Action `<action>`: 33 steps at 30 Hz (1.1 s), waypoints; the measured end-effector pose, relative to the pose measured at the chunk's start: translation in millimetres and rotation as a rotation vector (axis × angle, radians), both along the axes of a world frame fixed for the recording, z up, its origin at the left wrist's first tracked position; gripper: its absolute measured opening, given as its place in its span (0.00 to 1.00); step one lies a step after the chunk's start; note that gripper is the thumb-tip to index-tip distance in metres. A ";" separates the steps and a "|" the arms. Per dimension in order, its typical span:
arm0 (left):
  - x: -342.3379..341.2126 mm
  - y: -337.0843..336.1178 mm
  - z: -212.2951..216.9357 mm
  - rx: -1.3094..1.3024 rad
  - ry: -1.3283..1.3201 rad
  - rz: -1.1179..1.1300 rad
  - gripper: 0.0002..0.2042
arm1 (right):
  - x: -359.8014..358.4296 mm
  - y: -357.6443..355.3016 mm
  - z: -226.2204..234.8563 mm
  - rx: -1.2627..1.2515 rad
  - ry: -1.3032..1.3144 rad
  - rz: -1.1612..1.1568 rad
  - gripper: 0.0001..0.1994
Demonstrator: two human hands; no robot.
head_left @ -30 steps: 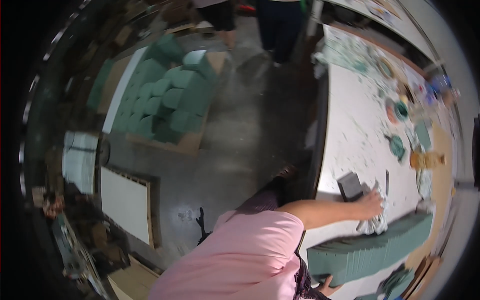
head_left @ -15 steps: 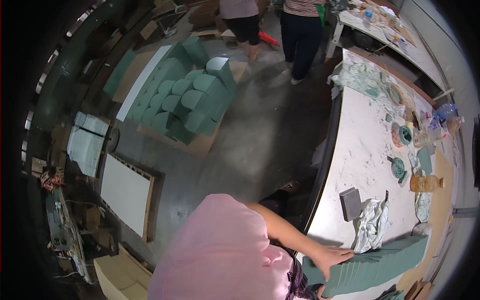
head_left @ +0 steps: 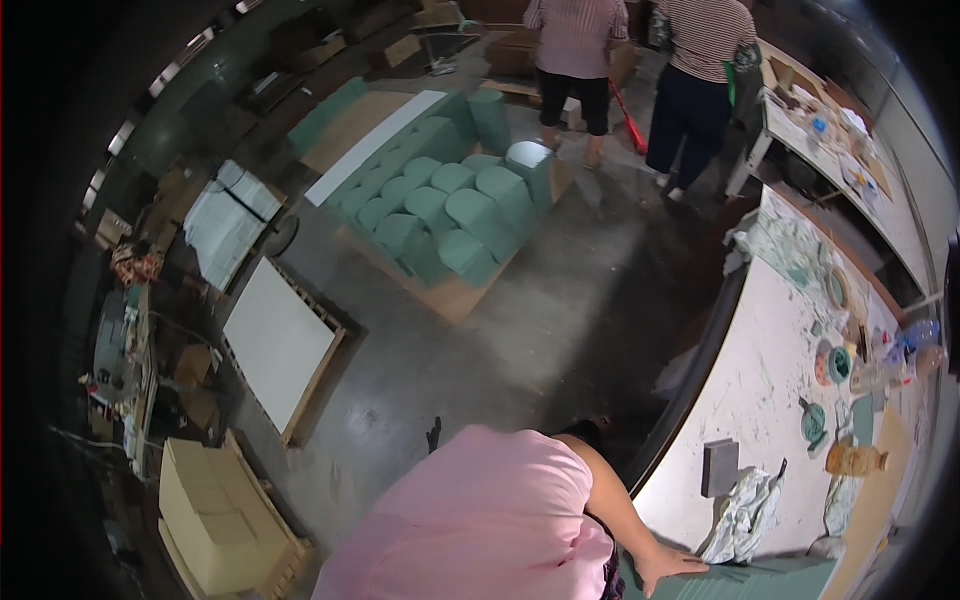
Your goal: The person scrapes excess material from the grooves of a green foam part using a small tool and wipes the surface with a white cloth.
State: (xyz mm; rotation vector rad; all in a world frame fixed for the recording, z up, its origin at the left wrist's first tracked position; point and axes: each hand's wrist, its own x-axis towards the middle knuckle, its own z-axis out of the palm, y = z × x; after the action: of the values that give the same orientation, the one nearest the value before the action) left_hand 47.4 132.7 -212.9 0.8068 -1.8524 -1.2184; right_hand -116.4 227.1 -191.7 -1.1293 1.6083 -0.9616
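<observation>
My left hand (head_left: 664,567) reaches in from under the pink sleeve (head_left: 480,510). It rests on the near-left end of a row of green sheet-like pieces (head_left: 770,580), packed together at the table's lower edge. Its fingers are stretched out along the top and the thumb is spread apart, so it is open. The lower part of the row is cut off by the picture's edge. A crumpled whitish cloth (head_left: 742,518) lies just beyond the fingers, and a dark grey block (head_left: 719,468) stands past it. My right hand is out of sight.
The white worktable (head_left: 740,390) holds green paste tubs (head_left: 813,424), an amber bottle (head_left: 856,460) and clear bottles. Green rounded stacks (head_left: 450,205) sit on a floor board. Two people (head_left: 580,70) stand beyond. A white-topped pallet (head_left: 278,345) and cardboard boxes (head_left: 222,525) are at left.
The view has swung, so the scene sits further right and lower. My left hand stays on the green row. The other hand, partly visible below it before, has left the picture.
</observation>
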 end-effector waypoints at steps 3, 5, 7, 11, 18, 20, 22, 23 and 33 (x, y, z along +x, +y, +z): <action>-3.2 -1.1 4.4 -0.073 0.014 0.058 0.68 | -8.4 -1.3 -1.3 -0.005 -0.013 0.018 0.46; -4.6 -3.5 23.8 -0.097 -0.031 0.026 0.65 | -22.1 0.2 -0.7 -0.022 -0.022 -0.009 0.46; -5.2 -7.0 29.5 -0.056 0.004 -0.076 0.64 | -43.2 4.8 -0.4 -0.048 -0.053 -0.047 0.46; 8.0 8.6 9.3 0.056 0.151 0.003 0.62 | -29.4 26.4 27.0 -0.063 -0.269 -0.119 0.44; 40.0 -8.7 89.9 0.215 -0.112 -0.039 0.53 | 13.7 13.1 70.0 -0.145 -0.108 -0.429 0.53; 39.0 -4.5 90.3 0.222 -0.112 -0.024 0.52 | 16.5 12.7 75.2 -0.170 -0.119 -0.492 0.55; 33.6 -10.7 108.3 0.334 -0.042 -0.147 0.49 | 7.9 19.3 69.5 -0.182 -0.173 -0.490 0.56; 36.2 -19.5 115.0 0.441 0.028 -0.200 0.46 | 6.1 20.6 72.0 -0.144 -0.177 -0.476 0.59; 40.5 -170.7 78.4 -0.540 -0.981 -0.110 0.38 | 22.3 -3.1 106.1 -0.363 0.512 -0.313 0.61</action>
State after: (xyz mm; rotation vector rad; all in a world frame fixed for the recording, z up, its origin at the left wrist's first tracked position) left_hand 87.9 -38.0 -134.5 1.0847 -2.8475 -0.2782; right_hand -94.1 224.0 -85.6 -1.4857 2.1241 -1.2755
